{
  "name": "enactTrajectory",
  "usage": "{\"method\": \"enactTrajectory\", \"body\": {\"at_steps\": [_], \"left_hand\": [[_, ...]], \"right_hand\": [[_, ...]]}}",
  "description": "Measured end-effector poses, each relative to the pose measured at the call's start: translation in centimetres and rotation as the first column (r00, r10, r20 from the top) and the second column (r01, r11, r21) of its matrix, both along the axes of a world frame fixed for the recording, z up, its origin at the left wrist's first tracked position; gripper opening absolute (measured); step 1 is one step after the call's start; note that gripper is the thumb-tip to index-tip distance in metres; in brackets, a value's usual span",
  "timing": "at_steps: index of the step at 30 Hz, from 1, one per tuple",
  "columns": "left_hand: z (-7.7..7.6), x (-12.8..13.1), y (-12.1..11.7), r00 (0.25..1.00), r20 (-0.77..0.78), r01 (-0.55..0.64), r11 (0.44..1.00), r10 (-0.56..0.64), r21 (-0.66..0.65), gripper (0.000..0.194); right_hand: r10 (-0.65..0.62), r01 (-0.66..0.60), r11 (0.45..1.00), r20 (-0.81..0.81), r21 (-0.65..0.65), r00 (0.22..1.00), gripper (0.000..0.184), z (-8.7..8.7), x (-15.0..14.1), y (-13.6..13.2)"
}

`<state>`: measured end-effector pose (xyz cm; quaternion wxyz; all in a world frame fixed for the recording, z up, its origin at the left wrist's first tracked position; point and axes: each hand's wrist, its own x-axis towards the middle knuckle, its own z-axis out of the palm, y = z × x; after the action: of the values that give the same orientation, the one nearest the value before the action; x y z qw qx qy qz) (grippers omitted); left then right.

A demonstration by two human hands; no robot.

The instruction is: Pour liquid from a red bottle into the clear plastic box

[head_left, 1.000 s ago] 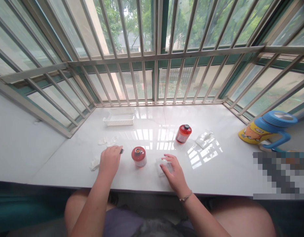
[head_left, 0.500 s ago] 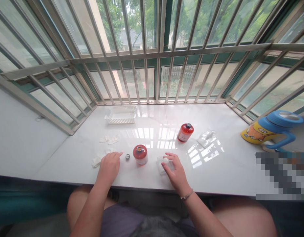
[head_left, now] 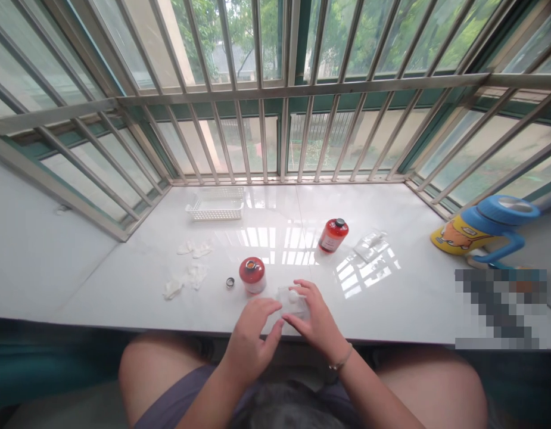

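Head view: one clear container, near edge of tabletop, between left hand and right hand; both grips spread, probably to steady it, contact unclear. One uncapped red bottle, left of it, upright, presumably against spilling; loose black cap beside, probably for easy reach. One capped red bottle, farther right; pale label, lettering illegible.

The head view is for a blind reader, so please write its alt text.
The left hand and right hand flank a clear plastic item on a white counter near an open red bottle and a small dark cap. Farther back are a capped red bottle and white basket.
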<state>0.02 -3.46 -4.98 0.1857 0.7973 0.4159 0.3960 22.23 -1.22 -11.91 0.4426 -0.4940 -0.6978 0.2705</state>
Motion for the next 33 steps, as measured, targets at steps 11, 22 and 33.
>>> {"method": "enactTrajectory", "body": {"at_steps": [11,22,33], "left_hand": [[-2.3,3.6,2.6,0.999,0.014,0.050,0.958,-0.048,-0.283,0.047],[-2.5,3.2,3.3,0.983,0.175,0.008,0.929,0.062,-0.370,0.018],[-3.0,2.7,2.9,0.978,0.198,0.032,0.880,0.071,-0.474,0.067]], "right_hand": [[-0.045,0.044,0.998,0.037,0.036,0.998,0.064,-2.5,0.1,-1.2],[-0.014,0.012,0.999,0.046,0.034,0.999,0.064,-1.9,-0.1,-1.1],[0.013,-0.015,0.998,0.034,0.065,0.999,0.065,-1.8,0.0,-1.0]]}}
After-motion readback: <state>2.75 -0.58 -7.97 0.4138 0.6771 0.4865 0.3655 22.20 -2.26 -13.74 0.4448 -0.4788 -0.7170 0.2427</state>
